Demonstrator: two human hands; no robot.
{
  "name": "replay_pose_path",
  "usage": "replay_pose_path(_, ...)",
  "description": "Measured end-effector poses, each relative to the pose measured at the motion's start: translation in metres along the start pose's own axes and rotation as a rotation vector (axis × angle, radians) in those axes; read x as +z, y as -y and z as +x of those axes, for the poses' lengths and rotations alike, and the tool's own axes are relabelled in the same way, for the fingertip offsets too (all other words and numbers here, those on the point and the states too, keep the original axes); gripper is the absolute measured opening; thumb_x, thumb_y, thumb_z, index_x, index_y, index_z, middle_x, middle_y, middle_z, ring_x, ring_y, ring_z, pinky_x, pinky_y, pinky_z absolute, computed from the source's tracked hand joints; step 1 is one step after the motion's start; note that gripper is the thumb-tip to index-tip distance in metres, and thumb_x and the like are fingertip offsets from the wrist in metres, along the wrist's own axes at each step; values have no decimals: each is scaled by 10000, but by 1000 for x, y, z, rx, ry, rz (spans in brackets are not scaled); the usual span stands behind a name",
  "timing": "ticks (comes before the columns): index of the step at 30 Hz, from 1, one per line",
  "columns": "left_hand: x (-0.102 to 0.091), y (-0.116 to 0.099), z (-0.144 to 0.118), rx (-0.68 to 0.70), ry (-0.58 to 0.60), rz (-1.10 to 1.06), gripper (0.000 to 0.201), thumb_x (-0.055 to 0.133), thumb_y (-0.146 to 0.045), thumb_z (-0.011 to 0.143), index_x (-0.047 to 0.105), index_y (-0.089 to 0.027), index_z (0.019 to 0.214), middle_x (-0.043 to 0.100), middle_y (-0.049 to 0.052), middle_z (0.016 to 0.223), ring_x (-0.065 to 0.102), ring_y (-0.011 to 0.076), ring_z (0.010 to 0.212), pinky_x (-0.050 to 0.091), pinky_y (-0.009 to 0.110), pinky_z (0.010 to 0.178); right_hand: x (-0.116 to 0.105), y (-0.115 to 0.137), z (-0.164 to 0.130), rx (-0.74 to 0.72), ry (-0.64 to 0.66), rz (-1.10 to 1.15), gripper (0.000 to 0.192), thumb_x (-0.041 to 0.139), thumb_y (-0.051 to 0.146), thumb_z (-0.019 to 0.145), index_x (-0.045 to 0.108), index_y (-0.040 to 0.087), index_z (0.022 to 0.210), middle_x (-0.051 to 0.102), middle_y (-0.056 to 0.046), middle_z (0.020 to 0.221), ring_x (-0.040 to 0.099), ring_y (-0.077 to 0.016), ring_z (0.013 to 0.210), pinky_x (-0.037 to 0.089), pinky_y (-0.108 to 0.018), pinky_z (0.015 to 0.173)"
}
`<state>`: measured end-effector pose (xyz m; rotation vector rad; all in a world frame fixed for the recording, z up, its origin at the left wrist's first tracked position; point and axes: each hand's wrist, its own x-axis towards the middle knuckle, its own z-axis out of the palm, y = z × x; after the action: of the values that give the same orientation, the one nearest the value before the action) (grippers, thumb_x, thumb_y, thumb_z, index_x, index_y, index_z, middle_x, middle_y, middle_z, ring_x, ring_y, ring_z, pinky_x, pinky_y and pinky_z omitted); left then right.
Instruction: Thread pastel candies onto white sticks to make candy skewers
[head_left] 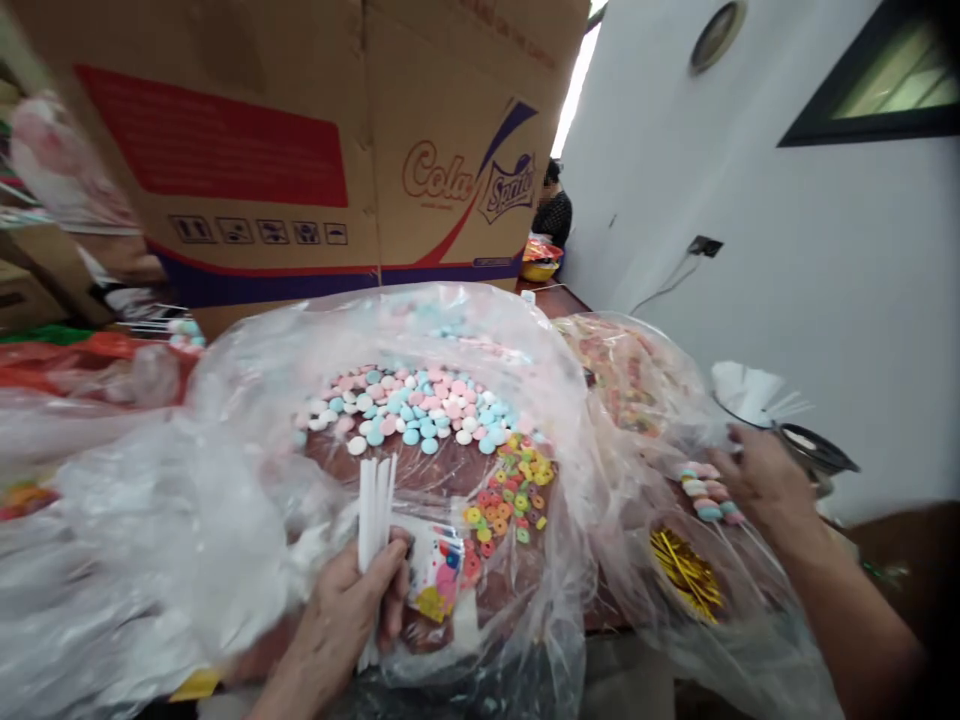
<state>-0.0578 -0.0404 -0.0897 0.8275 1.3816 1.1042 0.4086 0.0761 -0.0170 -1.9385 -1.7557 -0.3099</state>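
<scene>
My left hand (356,590) is closed round several white sticks (375,510), which stand upright from it. A clear packet (433,570) printed with coloured balloons lies against its fingers; whether they grip it too, I cannot tell. In front, pastel pink, blue and white round candies (412,405) are spread inside a large clear plastic bag (251,360). Coloured ring candies (502,505) lie to their lower right. My right hand (765,480) reaches to the right, beside stacked pastel candies (709,490) and below a bunch of white sticks (754,390). Its fingers are blurred.
A big cardboard box (300,150) stands behind the candies. Gold twist ties (686,575) lie at the right, near another candy bag (622,370). Crumpled plastic (150,560) covers the left side. A white wall (787,260) borders the right; people are in the background.
</scene>
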Motion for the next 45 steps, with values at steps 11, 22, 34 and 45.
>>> replay_pose_path(11,-3,0,-1,-18,82,-23,495,605,-650,782,580,-178,634,533,-19,354,412,83,292,318,171,325,29,275,-70,-176,681,968,202,554,374,862,668,209,853,627,1,716,549,-147,640,427,-262,584)
replay_pose_path(22,-4,0,0,-53,120,-44,545,613,-699,747,596,-176,596,542,-3,357,426,89,292,325,180,331,59,337,-93,98,908,1326,149,617,309,703,544,192,646,459,63,574,384,-90,556,306,-214,513)
replay_pose_path(34,-4,3,0,-15,50,-133,551,635,-693,751,606,-167,593,518,-9,338,401,84,293,288,176,329,64,338,-105,74,793,1249,167,596,354,753,547,203,699,487,60,591,431,-108,575,349,-228,543)
replay_pose_path(45,-3,3,2,38,-23,-116,492,668,-615,759,578,-173,564,438,-61,318,300,49,271,234,172,330,53,285,-65,-182,700,895,150,481,279,895,584,209,812,551,39,690,486,-125,623,355,-232,591)
